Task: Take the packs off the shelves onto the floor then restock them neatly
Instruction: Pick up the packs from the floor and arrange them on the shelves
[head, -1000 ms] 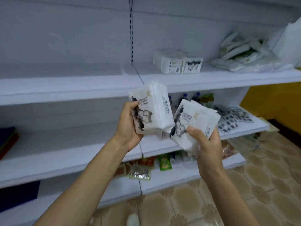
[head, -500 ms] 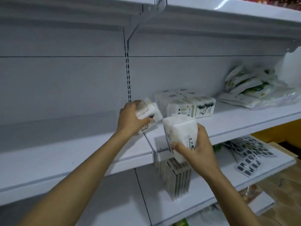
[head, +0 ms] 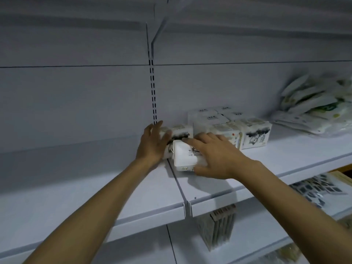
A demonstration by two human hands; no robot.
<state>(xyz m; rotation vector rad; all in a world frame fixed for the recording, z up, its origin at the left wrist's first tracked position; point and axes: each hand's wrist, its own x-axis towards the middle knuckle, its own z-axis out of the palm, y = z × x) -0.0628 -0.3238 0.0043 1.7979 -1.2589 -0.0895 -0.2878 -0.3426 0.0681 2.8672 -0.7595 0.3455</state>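
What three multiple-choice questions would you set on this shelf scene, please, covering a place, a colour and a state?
1. Where is the near pack, under the right hand?
A on the floor
B on the shelf that carries the stacked packs
C on the shelf below

2. What colour is that shelf?
A red
B white
C green

3. What is the left hand doing?
A touching the far pack by the back wall
B hanging free
C holding a bottle

Answers: B, the near pack sits on the board close to the stack; B, the board looks white; A, the fingers lie against the far pack.
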